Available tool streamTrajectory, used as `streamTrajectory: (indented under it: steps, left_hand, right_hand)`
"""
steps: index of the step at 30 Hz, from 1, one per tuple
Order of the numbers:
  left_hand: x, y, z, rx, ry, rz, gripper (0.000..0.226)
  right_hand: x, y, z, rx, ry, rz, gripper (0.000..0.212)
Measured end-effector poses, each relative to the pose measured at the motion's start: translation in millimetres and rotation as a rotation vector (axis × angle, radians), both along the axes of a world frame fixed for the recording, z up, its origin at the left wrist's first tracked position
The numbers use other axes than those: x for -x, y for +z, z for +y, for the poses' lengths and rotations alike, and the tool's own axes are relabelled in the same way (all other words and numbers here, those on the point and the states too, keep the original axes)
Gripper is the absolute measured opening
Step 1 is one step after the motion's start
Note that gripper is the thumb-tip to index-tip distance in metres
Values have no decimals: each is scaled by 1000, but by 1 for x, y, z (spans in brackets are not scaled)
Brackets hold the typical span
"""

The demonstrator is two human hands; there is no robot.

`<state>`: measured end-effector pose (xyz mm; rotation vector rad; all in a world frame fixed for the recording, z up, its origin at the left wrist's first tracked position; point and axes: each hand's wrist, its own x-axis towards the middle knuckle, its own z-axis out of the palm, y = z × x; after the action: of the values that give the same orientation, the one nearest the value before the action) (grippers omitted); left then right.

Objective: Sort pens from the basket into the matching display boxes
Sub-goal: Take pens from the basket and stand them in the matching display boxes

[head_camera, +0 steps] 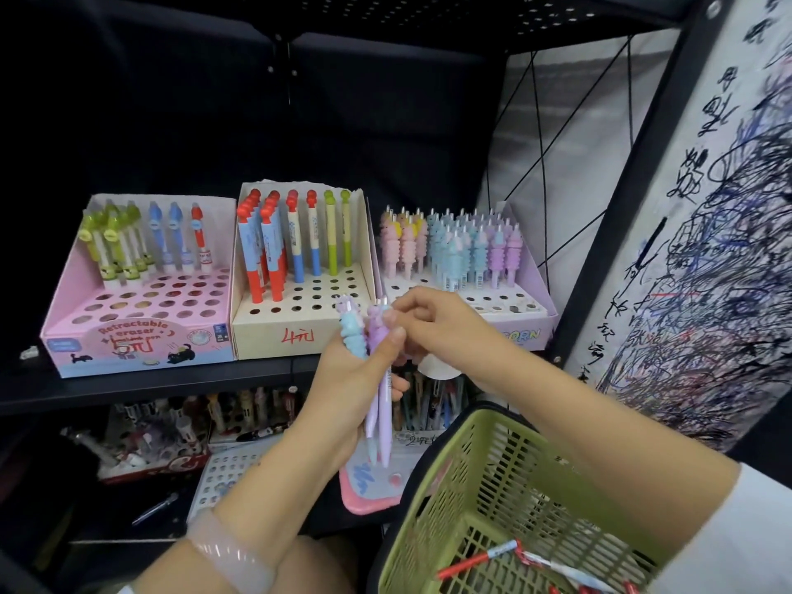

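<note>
Left grip (343,379) clasps two pens (377,379); right grip (428,323) pinches one, tips hidden.

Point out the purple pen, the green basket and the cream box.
purple pen (376,336): head view, ribbed grip.
green basket (467,456): head view, left wall.
cream box (274,336): head view, front panel.
</note>
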<state>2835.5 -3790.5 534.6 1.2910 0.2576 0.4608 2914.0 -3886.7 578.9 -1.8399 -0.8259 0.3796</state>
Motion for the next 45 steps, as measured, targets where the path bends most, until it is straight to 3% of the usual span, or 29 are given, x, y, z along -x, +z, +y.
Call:
streamTrajectory:
  steps: [3,6,9,12,16,20,24,28,35,45]
  left_hand:
    - [-5,2,-5,-16,31,26,38]
    - [-10,4,-5,34,25,41,28]
    - [-12,2,-4,61,-6,49,21]
    - [-14,1,-3,44,-13,58,17]
    - [-16,-2,-5,21,-17,64,18]
    - [-15,-3,-4,24,-22,67,16]
    - [-10,-1,-2,28,-30,57,16]
    - [-8,1,-1,50,-32,47,14]
    - [-5,-2,-3,86,-33,42,14]
    - [-2,-2,1,105,-2,39,10]
  right_hand:
    - [0,3,-4,-1,9,68,7]
    - [-10,7,-11,-80,-49,54,9]
    - [-32,20,-23,-256,-262,-6,13]
    - [-62,42,-42,-381,-478,-215,9]
    - [-98,51,-57,-162,-671,-609,18]
    - [-113,39,-62,86,-666,-712,23]
    - [-116,41,-65,7,-708,-735,23]
    - [-116,49,-63,82,-728,-901,24]
    - [-117,55,-62,211,-669,-897,24]
    - [-119,53,-65,217,-665,-867,26]
